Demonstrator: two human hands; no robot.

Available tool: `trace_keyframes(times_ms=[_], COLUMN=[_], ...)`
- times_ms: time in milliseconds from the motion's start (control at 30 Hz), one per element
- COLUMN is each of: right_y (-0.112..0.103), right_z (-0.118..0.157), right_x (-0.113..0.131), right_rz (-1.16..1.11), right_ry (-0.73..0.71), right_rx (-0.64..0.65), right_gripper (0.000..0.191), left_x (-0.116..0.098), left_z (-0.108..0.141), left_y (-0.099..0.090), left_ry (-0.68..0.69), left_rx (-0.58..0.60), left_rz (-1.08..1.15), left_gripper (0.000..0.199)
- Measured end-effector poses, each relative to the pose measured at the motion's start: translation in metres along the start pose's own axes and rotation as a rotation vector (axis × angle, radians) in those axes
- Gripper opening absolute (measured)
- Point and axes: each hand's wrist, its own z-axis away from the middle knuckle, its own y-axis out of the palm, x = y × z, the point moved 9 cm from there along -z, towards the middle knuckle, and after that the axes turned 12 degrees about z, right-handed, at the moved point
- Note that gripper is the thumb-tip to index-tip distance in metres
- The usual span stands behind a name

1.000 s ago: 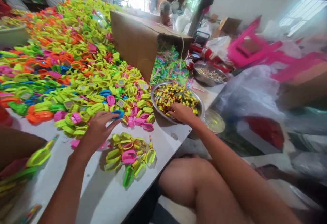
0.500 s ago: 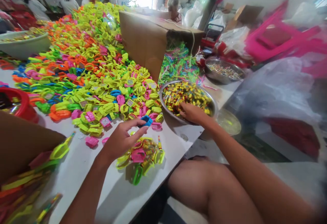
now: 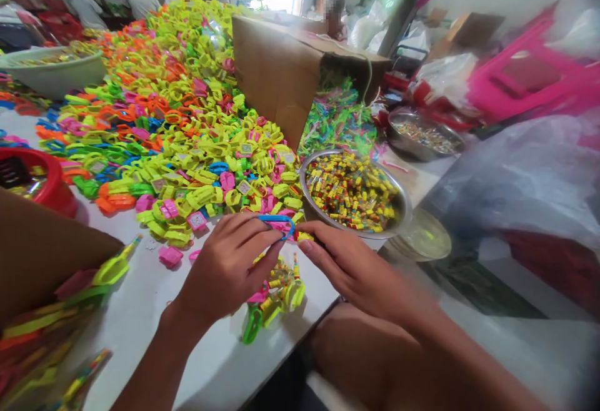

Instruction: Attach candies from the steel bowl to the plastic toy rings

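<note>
My left hand (image 3: 237, 258) is closed on a blue plastic toy watch (image 3: 277, 218), holding its looped band above the table. Close against the band's right end, my right hand (image 3: 342, 261) pinches a small yellow-and-red tube (image 3: 304, 236), mostly covered by the fingers. Whether tube and band touch, I cannot tell. Under the hands lies a small heap of toy watches with tubes on them (image 3: 294, 295), partly hidden by my left hand. Just behind my right hand stands a metal bowl (image 3: 307, 206) full of similar tubes.
A big pile of yellow, orange, pink and green toy watches (image 3: 187, 142) covers the table's back. Behind the bowl, a cardboard box (image 3: 276, 74) lies beside thin colourful plastic pieces (image 3: 337, 117). A red basin (image 3: 60, 186) and another cardboard box (image 3: 51, 248) stand left. Several people sit beyond.
My right hand has come out of the metal bowl with a small tube and moved left to the blue toy watch. My left hand still holds the watch, now turned. The view has shifted slightly.
</note>
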Motion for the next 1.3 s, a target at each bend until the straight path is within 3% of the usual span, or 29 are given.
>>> trace_keyframes(times_ms=[467, 600, 767, 867, 933, 1033, 1133, 1200, 1300], right_y=[0.007, 0.012, 0.027, 0.034, 0.039, 0.053, 0.079, 0.097, 0.119], right_z=[-0.007, -0.007, -0.007, -0.008, -0.009, -0.010, -0.009, -0.009, -0.011], right_x=[-0.014, -0.023, -0.036, -0.048, -0.059, -0.065, -0.054, -0.041, -0.020], right_rz=[-0.162, -0.226, -0.342, -0.369, -0.324, -0.152, -0.043, -0.035, -0.032], right_ry=[0.064, 0.130, 0.229, 0.270, 0.263, 0.173, 0.048, -0.021, -0.120], right_rx=[-0.020, -0.032, 0.050, 0.092, 0.104, 0.129, 0.210, 0.275, 0.314], right_gripper=[0.028, 0.033, 0.040, 0.043, 0.044, 0.040, 0.034, 0.032, 0.030], left_x=[-0.013, -0.010, -0.005, 0.002, 0.018, 0.072, 0.133, 0.161, 0.189], left_z=[0.003, 0.004, 0.006, 0.005, 0.006, 0.027, 0.077, 0.108, 0.139], left_y=[0.010, 0.014, 0.023, 0.015, -0.005, -0.031, -0.031, -0.028, -0.018], left_ry=[0.129, 0.095, 0.053, -0.002, -0.107, -0.464, -0.828, -0.937, -1.023], left_rx=[0.103, 0.113, 0.158, 0.157, 0.083, 0.050, 0.352, 0.484, 0.571], left_rz=[-0.246, -0.244, -0.243, -0.080, 0.126, 0.237, 0.072, 0.032, 0.008], left_gripper=[0.023, 0.022, 0.023, 0.020, 0.020, 0.031, 0.033, 0.031, 0.034])
